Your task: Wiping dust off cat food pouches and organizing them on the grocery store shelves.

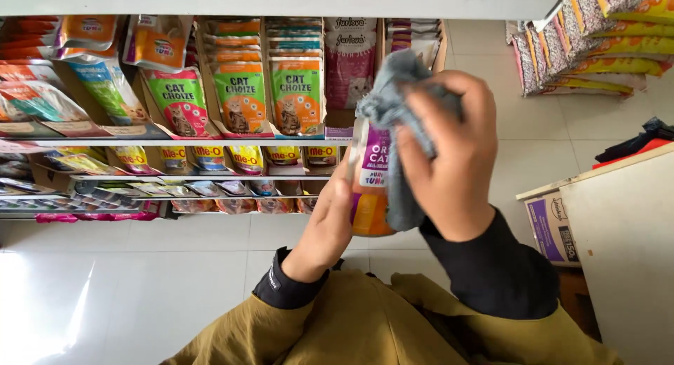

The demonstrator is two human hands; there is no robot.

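Your left hand (330, 224) grips a glossy purple-and-orange pet food pouch (370, 186) from below, upright before the shelf (175, 142). Your right hand (449, 154) presses a crumpled grey cloth (397, 105) onto its front.

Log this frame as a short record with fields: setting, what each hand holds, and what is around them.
setting: shop aisle with white shelves over a pale tiled floor
left hand: holds an orange and purple pet food pouch from the side
right hand: presses a grey cloth against the pouch
shelf stock: green and orange cat food pouches in cardboard display boxes
right side: stacked yellow bags, purple and white carton beside a pale counter
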